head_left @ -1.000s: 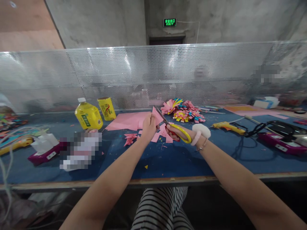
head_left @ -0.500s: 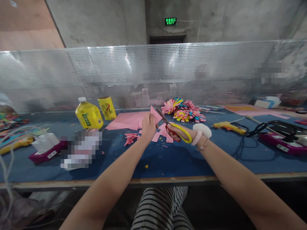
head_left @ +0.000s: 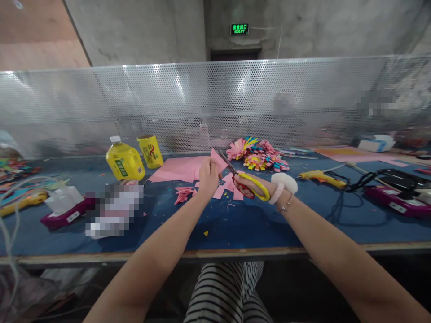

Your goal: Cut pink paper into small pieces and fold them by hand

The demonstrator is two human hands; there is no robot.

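Note:
My left hand [head_left: 208, 175] pinches a folded piece of pink paper [head_left: 218, 161], its pointed corner standing up above the fingers. In my right hand [head_left: 245, 181] is a pair of scissors [head_left: 259, 190] with yellow and red handles. The dark blades reach up and left to the right edge of the paper; whether they bite into it I cannot tell. Below the hands lie cut pink paper pieces [head_left: 238, 193], and to the left a small pink folded bundle [head_left: 183, 194]. Larger pink sheets [head_left: 175, 169] spread behind my left hand.
Paper flowers [head_left: 257, 154] in pink, yellow and blue are heaped behind the scissors. A yellow-liquid bottle [head_left: 124, 160] and a yellow roll [head_left: 150, 152] stand back left. To the right lie a yellow glue gun [head_left: 323, 179] and a purple power strip [head_left: 393, 200]. Perforated metal panel [head_left: 161, 107] closes the back.
Hardly anything differs. Both hands, the paper and the scissors keep almost the same place and pose.

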